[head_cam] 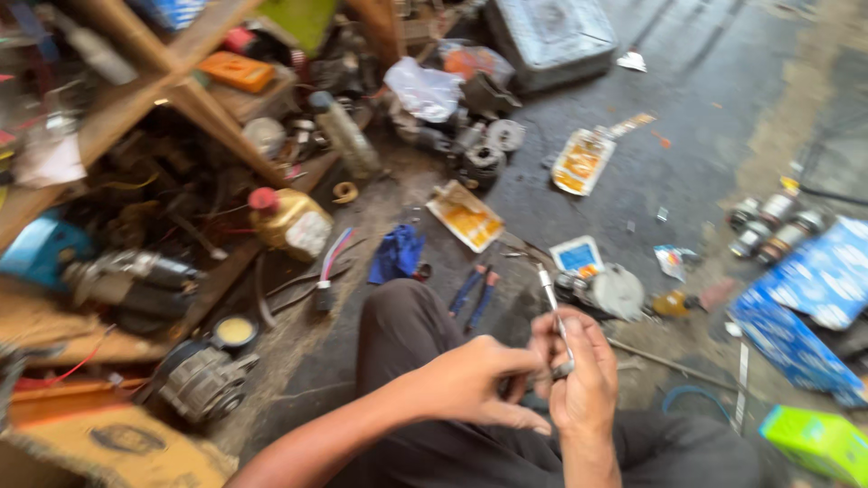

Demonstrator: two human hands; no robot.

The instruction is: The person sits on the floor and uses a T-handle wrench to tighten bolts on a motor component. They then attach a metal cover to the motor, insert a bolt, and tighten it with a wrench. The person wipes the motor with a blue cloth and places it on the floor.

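Right hand [583, 380] pinches a slim metal tool [554, 316] upright while left hand [479, 380] closes on its base; steadying both over the knee seems wise.

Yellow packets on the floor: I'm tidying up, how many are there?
2: one yellow packet ahead of the knee, another farther right near the metal box. Clutter may hide more.

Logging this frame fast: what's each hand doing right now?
Left hand: fingers curled, touching the thin metal tool.
Right hand: closed on the thin metal tool.
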